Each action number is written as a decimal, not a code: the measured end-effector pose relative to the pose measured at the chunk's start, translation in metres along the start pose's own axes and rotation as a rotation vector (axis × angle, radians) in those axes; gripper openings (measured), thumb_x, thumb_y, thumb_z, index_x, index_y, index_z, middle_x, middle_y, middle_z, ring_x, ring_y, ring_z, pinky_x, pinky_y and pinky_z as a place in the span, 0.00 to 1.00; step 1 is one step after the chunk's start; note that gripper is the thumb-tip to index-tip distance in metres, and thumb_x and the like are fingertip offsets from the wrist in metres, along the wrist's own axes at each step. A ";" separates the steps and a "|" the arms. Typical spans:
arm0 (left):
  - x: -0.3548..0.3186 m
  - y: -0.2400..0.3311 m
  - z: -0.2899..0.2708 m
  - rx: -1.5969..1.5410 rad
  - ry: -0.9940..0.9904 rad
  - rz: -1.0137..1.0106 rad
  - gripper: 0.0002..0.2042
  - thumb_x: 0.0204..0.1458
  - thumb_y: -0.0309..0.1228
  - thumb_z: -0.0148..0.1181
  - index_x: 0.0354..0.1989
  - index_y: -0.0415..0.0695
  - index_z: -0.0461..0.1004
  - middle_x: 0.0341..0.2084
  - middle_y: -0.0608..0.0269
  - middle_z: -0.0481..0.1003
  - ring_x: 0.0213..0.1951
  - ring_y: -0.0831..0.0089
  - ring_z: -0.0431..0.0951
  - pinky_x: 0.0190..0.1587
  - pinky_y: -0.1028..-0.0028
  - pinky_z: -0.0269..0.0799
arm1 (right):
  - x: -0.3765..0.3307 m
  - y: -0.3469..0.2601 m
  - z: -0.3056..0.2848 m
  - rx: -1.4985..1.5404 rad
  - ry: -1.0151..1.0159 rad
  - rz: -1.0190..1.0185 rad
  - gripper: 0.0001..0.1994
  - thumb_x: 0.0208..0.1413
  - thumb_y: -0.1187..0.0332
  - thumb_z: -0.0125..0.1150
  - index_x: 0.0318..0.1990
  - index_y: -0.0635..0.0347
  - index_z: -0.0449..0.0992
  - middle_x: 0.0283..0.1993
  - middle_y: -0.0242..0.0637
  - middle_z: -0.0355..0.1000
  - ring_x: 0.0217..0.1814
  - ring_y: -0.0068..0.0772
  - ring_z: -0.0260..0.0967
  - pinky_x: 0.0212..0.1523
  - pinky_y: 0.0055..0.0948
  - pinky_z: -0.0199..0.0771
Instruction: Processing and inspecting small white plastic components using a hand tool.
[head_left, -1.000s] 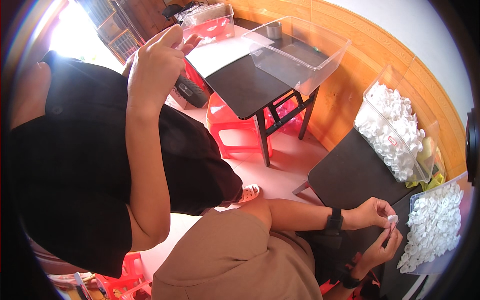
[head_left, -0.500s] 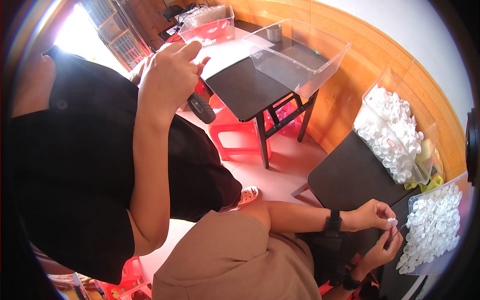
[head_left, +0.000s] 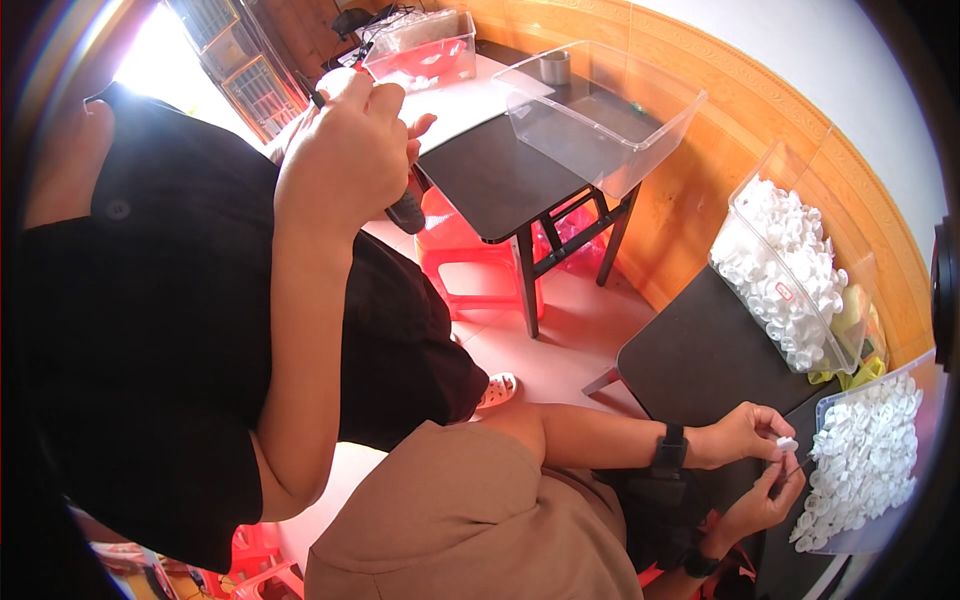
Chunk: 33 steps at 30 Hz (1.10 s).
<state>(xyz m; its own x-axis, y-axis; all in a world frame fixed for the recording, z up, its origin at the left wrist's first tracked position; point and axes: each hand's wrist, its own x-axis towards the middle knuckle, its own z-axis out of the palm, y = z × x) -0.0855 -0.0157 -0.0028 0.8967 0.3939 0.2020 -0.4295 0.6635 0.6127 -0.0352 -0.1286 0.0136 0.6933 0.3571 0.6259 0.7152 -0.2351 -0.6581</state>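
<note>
My left hand (head_left: 742, 436), a dark band on its wrist, pinches a small white plastic piece (head_left: 787, 444) between thumb and fingertips. Just below it, my right hand (head_left: 762, 502) has its fingers closed on a thin dark stick-like thing (head_left: 797, 466). Its exact kind is too small to tell, and its tip is beside the white piece. Both hands are over a dark surface, left of a clear tray (head_left: 822, 412) heaped with small white pieces (head_left: 868, 455).
At left, a co-worker in black raises a hand (head_left: 345, 150) around a black-handled tool (head_left: 407, 213). Another clear bin (head_left: 738, 205) of white pieces stands against the wall on a dark table (head_left: 680, 340). Farther off are a clear bin (head_left: 640, 150), a dark folding table (head_left: 500, 185) and a red stool (head_left: 450, 265).
The co-worker's hand has turned, and the tool's handle is now more hidden behind it. My hands stay almost in place, still close together around the white piece.
</note>
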 end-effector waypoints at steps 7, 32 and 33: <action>0.002 -0.003 0.000 -0.038 0.022 -0.015 0.14 0.47 0.18 0.64 0.43 0.36 0.73 0.38 0.62 0.76 0.40 0.78 0.77 0.47 0.78 0.72 | 0.002 -0.007 0.002 0.009 -0.008 0.150 0.07 0.60 0.73 0.54 0.42 0.66 0.75 0.37 0.35 0.73 0.37 0.25 0.71 0.38 0.25 0.71; 0.011 -0.009 -0.004 0.028 0.074 -0.002 0.12 0.49 0.19 0.63 0.42 0.37 0.73 0.38 0.62 0.77 0.40 0.79 0.77 0.45 0.78 0.73 | -0.003 0.003 0.016 0.045 0.032 0.179 0.09 0.60 0.71 0.53 0.43 0.66 0.76 0.39 0.31 0.70 0.32 0.18 0.65 0.25 0.19 0.59; 0.011 -0.008 -0.003 0.032 0.072 0.004 0.11 0.49 0.19 0.62 0.42 0.37 0.73 0.38 0.63 0.77 0.40 0.79 0.77 0.45 0.79 0.73 | -0.003 0.003 0.016 0.042 0.038 0.164 0.10 0.60 0.71 0.54 0.44 0.67 0.76 0.41 0.33 0.70 0.35 0.19 0.67 0.25 0.19 0.61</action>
<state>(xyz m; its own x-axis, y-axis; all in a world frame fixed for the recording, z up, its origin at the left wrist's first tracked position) -0.0728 -0.0150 -0.0085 0.8846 0.4418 0.1494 -0.4279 0.6414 0.6368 -0.0364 -0.1161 0.0029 0.8041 0.2822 0.5233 0.5882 -0.2496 -0.7692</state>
